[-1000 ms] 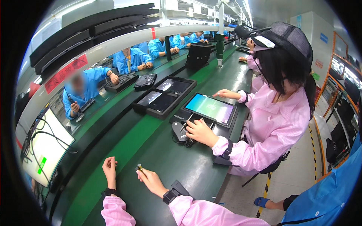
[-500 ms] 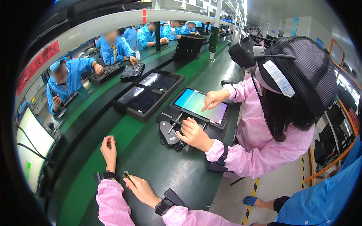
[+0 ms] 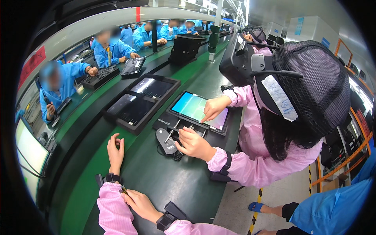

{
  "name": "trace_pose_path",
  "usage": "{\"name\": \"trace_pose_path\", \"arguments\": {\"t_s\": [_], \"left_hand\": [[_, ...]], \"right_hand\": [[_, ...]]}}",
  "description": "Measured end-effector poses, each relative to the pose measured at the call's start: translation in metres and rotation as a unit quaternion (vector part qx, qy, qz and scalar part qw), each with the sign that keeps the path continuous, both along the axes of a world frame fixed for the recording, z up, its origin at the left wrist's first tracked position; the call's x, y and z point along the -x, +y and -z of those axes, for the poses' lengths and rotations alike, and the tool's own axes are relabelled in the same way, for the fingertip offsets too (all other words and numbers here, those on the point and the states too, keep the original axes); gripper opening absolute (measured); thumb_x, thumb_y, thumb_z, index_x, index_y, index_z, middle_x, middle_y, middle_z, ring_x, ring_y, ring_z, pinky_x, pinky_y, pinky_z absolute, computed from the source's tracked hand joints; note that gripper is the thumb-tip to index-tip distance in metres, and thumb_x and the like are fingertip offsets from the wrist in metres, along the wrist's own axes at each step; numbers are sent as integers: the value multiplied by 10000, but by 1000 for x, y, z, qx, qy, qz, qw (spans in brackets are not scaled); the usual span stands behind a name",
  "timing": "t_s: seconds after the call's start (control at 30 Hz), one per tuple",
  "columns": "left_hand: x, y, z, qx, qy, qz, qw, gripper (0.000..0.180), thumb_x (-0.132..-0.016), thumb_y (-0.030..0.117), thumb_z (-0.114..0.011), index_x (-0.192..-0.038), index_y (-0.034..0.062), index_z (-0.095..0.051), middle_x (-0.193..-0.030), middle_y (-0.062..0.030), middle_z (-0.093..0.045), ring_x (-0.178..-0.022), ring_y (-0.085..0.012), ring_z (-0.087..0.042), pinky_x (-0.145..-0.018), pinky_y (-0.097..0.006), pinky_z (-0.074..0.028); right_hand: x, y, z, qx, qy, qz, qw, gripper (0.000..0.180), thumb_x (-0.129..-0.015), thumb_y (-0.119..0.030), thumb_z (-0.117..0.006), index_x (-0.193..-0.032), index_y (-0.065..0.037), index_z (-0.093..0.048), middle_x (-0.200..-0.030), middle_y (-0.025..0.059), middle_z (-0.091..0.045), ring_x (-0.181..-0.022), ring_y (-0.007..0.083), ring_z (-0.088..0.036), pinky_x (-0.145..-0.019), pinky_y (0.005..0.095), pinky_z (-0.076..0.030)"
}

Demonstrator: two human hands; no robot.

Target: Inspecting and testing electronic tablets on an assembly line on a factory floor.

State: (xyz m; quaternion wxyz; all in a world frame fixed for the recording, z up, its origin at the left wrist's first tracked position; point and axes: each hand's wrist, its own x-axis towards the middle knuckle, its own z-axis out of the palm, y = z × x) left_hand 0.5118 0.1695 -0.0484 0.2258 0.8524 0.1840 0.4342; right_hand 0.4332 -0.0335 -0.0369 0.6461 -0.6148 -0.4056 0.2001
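Note:
My left hand (image 3: 115, 152) is raised over the green bench, loosely curled, with thumb and fingers apart and nothing visible in them. Close to my left forearm, my right hand (image 3: 141, 204) pinches a small dark strip with a yellowish edge (image 3: 124, 190); its exact kind is too small to tell. Beyond my hands, a co-worker in a pink sleeve touches a lit tablet (image 3: 197, 111) with one fingertip. The tablet lies in a black fixture with metal rods. That person's other hand (image 3: 194, 145) is by the rods and a dark grey oval device (image 3: 167, 141).
A black tray (image 3: 135, 127) with two dark-screened panels lies left of the tablet. A lit monitor (image 3: 31, 156) stands at the far left. Several people in blue work across the bench. Black stacked trays (image 3: 185, 47) stand farther back. A person in blue stands at the right.
The view has shifted slightly. My left hand's fingers have loosened apart. My right hand keeps its pinch on the strip, now nearer my left forearm. The co-worker's pointing finger has moved toward the tablet's near edge.

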Motion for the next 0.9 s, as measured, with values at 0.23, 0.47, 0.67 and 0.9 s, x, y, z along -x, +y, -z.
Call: {"name": "trace_pose_path", "arguments": {"t_s": [0.23, 0.47, 0.67, 0.9], "left_hand": [[-11, 9, 9, 25, 12, -9, 1000, 323, -842, 136, -614, -1129, 44, -496, -798, -72, -565, -732, -198, -512, -693, -336, -435], [-19, -1, 3, 23, -13, 36, 999, 382, -826, 154, -637, -1170, 70, -496, -783, -58, -557, -741, -199, -496, -704, -340, -419], [-25, -6, -6, -72, 45, 17, 996, 322, -754, 210, -708, -1027, 80, -595, -690, -41, -477, -680, -201, -456, -651, -328, -368], [-17, -9, -8, -104, 27, -19, 994, 242, -722, 216, -726, -861, 36, -639, -692, -57, -486, -672, -224, -456, -636, -341, -353]], "right_hand": [[-1, 1, 4, -18, -38, 24, 999, 235, -937, -200, -467, -972, 22, -538, -758, 135, -554, -666, 268, -558, -607, 355, -437], [-2, 0, 3, -22, -26, 22, 999, 239, -926, -205, -477, -920, 29, -524, -819, 198, -565, -756, 372, -553, -642, 422, -440], [-3, -2, 0, -18, -30, 24, 999, 235, -927, -204, -477, -920, 25, -525, -817, 200, -563, -757, 376, -551, -641, 420, -438], [-1, -1, 0, -29, -40, 29, 998, 213, -931, -185, -473, -907, 18, -531, -739, 136, -536, -659, 291, -541, -604, 355, -428]]}}
